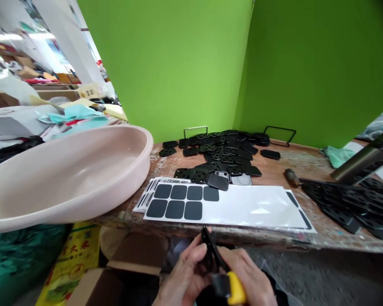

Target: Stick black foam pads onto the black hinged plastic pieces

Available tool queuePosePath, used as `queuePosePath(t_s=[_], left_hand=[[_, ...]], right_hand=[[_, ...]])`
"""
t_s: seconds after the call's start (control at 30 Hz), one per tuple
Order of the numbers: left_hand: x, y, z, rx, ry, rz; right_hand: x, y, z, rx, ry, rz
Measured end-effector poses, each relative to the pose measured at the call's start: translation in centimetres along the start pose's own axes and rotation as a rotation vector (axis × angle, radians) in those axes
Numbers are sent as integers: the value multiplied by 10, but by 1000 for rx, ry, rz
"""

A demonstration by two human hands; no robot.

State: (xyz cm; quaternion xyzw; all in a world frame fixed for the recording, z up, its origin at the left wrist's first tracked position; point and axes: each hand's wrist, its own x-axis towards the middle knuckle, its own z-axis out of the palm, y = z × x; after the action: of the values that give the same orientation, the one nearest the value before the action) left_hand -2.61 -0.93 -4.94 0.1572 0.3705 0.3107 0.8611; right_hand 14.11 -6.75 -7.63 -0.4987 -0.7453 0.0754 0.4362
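Observation:
My left hand [187, 272], at the bottom middle just below the bench edge, has its thumb and fingers closed on a thin black piece [207, 242] that points up toward the bench. To its right my right hand [247, 272] is wrapped around a tool with a black and yellow handle [236, 289]. The tool's black front part leans against or beside the black piece; its exact kind is unclear. Just beyond the hands lies a white sheet [249, 208] with several dark grey rounded square stickers [193, 210] on its left part.
Black plates with holes [226, 153] are heaped behind the sheet, with more black parts [351, 199] at right. A large pale pink basin [115, 182] overhangs the bench at left. Green panels [172, 63] rise behind. An open cardboard box [137, 255] is below the bench.

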Motion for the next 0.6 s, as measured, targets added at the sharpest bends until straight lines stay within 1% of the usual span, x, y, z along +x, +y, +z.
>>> queuePosePath(t_s=[0.03, 0.1, 0.13, 0.17, 0.23, 0.3, 0.37, 0.43, 0.5, 0.57, 0.6], left_hand=[[-1, -3, -4, 21, -37, -24], [-3, -10, -9, 108, -94, -65], [-4, -13, -11, 175, -92, -75], [-4, -16, -11, 252, -65, -59], [-5, -23, -11, 399, 43, 38], [-6, -28, -11, 495, 135, 140], [-7, -31, -16, 540, 154, 172], [-8, -31, -23, 519, 90, 125], [-9, -30, -30, 429, -9, 63], [-9, -31, -34, 298, -101, 12], [-9, -32, -35, 243, -126, 2]], right_hand=[[-2, -5, -6, 56, 44, 142], [-4, -16, -15, 109, 100, 469], [-6, -21, -19, 111, 102, 593], [-7, -26, -20, 108, 104, 678], [-13, -34, -20, 116, 126, 766], [-20, -38, -18, 165, 157, 844], [-27, -38, -17, 283, 167, 967], [-33, -33, -20, 507, 206, 1109], [-38, -25, -24, 773, 292, 1210], [-42, -18, -25, 989, 369, 1251], [-44, -16, -24, 1057, 391, 1260]])
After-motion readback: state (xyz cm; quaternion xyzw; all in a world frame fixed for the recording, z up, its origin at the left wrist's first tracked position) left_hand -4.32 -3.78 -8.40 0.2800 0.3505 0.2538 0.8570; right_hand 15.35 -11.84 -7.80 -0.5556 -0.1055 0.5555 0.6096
